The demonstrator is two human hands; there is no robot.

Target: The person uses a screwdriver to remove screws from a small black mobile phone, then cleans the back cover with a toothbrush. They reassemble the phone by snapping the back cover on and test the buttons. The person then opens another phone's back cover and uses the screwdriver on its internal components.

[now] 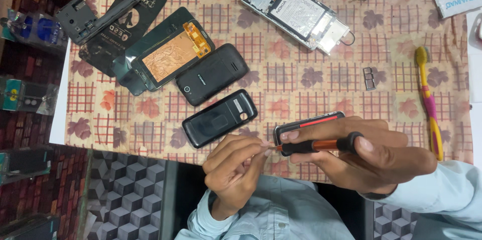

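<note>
My right hand (374,159) is closed around a small screwdriver (321,145) with an orange shaft and black handle, held level and pointing left. Under its fingers lies a small black phone with a red stripe (314,121), at the table's near edge. My left hand (236,164) is just left of it, fingertips pinched together at the screwdriver's tip. Whether they hold something tiny there I cannot tell. Both sleeves are light blue.
On the patterned cloth (301,79) lie a black back cover (219,118), a black phone (212,74), a screen part with orange backing (173,55), a black frame (95,6), an opened silver phone (298,11), a small card tray (370,78) and a toothbrush (428,99).
</note>
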